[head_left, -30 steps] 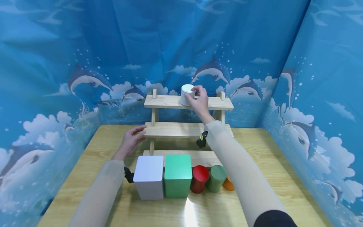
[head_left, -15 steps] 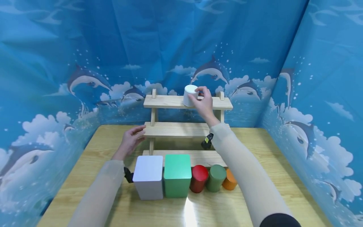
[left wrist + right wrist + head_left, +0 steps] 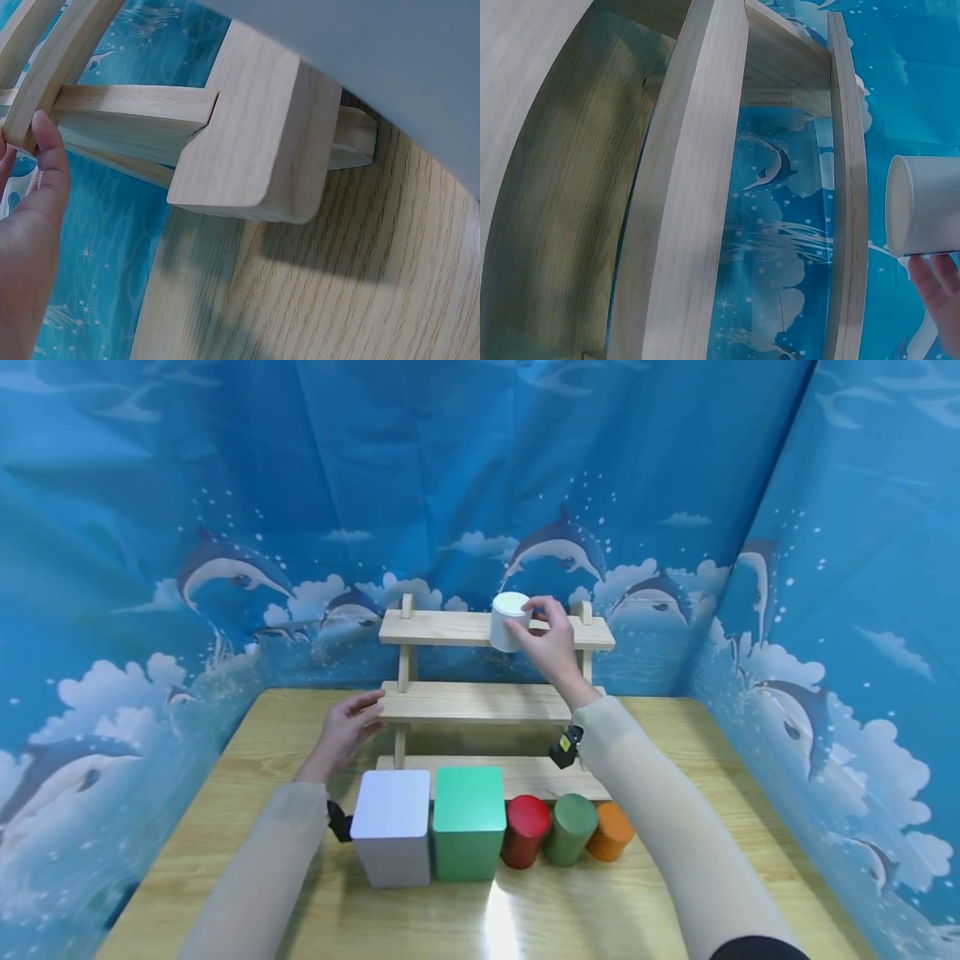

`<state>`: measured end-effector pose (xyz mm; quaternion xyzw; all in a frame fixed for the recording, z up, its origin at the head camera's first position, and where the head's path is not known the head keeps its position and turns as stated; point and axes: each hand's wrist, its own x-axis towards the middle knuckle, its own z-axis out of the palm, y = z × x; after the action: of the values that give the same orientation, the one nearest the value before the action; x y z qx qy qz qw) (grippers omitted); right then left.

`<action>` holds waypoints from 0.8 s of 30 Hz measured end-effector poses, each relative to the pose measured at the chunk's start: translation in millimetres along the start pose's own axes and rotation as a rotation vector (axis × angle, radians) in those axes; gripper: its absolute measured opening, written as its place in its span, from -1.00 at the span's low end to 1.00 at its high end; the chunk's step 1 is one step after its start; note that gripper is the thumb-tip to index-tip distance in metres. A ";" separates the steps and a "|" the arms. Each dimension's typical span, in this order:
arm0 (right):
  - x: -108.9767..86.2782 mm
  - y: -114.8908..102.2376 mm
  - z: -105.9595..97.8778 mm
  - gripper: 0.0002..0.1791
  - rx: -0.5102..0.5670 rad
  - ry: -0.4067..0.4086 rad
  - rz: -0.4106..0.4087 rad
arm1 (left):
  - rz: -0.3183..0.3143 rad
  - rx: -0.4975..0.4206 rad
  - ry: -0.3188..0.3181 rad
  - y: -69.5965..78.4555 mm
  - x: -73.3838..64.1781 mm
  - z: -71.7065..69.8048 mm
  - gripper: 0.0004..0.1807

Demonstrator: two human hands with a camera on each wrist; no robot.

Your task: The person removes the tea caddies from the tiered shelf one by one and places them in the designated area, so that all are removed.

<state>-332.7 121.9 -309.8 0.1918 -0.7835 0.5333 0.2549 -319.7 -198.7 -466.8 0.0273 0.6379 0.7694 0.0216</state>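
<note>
A three-tier wooden shelf stand (image 3: 480, 700) stands at the back of the table. My right hand (image 3: 557, 647) pinches a white cylinder (image 3: 506, 631) between thumb and fingers, upright at the top shelf. Its base overlaps that shelf's front edge in the head view. In the right wrist view the white cylinder (image 3: 930, 204) lies past the top board (image 3: 847, 195), with a visible gap between them. My left hand (image 3: 347, 727) holds the left end of the middle shelf. The left wrist view has its thumb (image 3: 51, 154) pressed on the board's end; the other fingers are mostly hidden.
In front of the stand, left to right, are a white block (image 3: 393, 831), a green block (image 3: 470, 827), a red cylinder (image 3: 526, 832), a green cylinder (image 3: 572, 831) and an orange cylinder (image 3: 611, 833). A blue dolphin-print curtain (image 3: 450, 468) surrounds the table.
My right hand has brought the white cylinder to the right and slightly toward me, from over the top shelf to its front edge. The left hand stays on the middle shelf.
</note>
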 end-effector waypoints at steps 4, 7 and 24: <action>1.0 21.3 -3.9 -0.68 0.021 0.001 -0.013 | -0.001 0.011 0.009 1.1 0.0 0.5 -0.49; -2.7 25.8 -7.5 -0.67 0.032 0.000 -0.026 | -0.002 0.017 0.023 1.6 0.6 1.1 -0.52; -37.5 -1.0 -30.3 -0.70 0.075 -0.026 -0.031 | -0.002 0.024 0.025 0.0 0.1 1.8 -0.50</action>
<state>-296.4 150.9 -322.5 0.2203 -0.7633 0.5556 0.2454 -319.7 -197.0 -466.4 0.0175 0.6474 0.7618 0.0142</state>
